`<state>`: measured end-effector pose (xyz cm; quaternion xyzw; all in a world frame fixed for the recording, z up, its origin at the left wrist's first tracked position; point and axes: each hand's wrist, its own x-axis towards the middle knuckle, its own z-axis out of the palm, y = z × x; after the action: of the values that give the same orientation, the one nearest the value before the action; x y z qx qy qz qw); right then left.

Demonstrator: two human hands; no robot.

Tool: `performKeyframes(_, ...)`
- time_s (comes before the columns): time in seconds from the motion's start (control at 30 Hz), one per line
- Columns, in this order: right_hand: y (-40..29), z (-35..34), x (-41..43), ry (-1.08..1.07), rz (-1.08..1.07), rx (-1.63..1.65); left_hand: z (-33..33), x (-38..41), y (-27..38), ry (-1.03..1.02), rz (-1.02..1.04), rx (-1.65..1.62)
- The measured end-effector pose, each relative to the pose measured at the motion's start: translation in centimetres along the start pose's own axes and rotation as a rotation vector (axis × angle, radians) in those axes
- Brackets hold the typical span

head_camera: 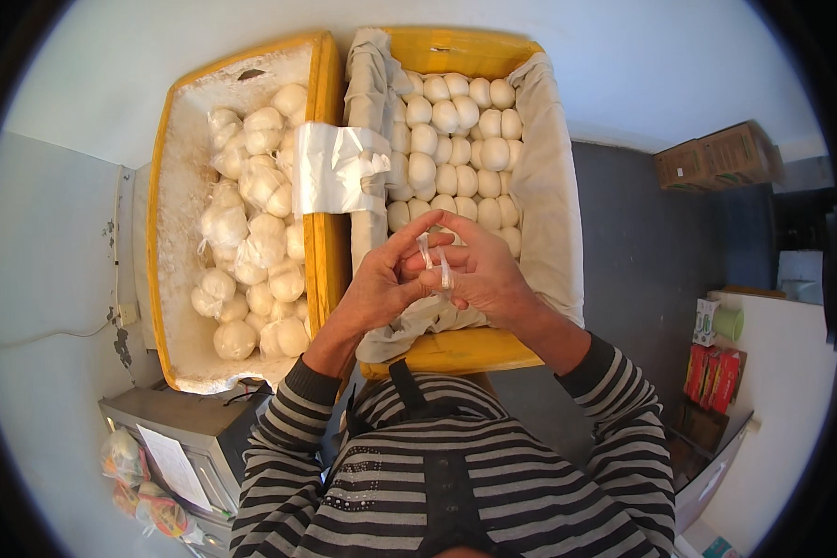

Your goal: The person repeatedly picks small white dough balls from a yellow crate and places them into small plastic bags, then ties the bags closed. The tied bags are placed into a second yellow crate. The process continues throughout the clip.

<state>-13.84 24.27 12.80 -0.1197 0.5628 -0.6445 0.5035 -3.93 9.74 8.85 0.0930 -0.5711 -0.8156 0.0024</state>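
My left hand (382, 282) and my right hand (492, 272) meet above the near part of a cloth-lined yellow box (453, 349). Thin twisted strips of clear plastic (445, 268) run between their fingers, looking like the handles of a plastic bag. Whether anything hangs below the strips is hidden by my hands. Under and beyond them, rows of round white steamed buns (456, 150) fill the box, many pressed together in pairs. To the left, a yellow-edged foam box (181, 244) holds several clear plastic bags of buns (264, 237).
A stack of thin white plastic bags (340, 167) straddles the adjoining box walls. Near left stands a metal cabinet (188, 425) with a paper sheet (174, 466). Cardboard boxes (718, 157) stand by the far right wall. Red packages (713, 376) and a green cup (728, 323) sit at right.
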Motion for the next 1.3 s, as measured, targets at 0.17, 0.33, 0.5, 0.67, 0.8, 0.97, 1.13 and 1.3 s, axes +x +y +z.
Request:
performKeyframes(0.17,0.9,-2.4,-0.9,0.098,-0.001,-0.15,-3.2,-1.6,-0.5,0.163,-0.066,-0.121)
performKeyframes(0.33,3.9,-3.7,-0.3,-0.003,-0.229,-0.081,-4.6,-3.2,-0.5,0.236,-0.019,-0.288)
performKeyframes(0.5,3.2,-1.2,0.8,-0.245,0.013,0.053,-3.7,-4.5,-0.1,0.157,-0.144,-0.337)
performKeyframes(0.67,5.6,1.7,1.8,-0.357,0.297,0.193,-2.6,-7.0,-1.1,0.119,-0.24,-0.347)
performKeyframes(0.8,5.4,5.7,2.4,-0.374,0.363,0.282,-3.8,-9.9,1.0,0.281,-0.201,0.078)
performKeyframes(0.97,4.2,8.3,6.6,-0.332,0.148,0.16,-6.2,-16.8,4.4,0.872,0.147,0.304)
performKeyframes(1.13,8.9,6.8,19.2,0.019,-0.908,-0.946,-6.1,-17.3,5.7,0.88,-0.011,1.13)
performKeyframes(1.3,10.4,5.6,25.3,0.169,-1.035,-1.316,-7.1,-16.0,3.1,0.725,-0.023,0.945)
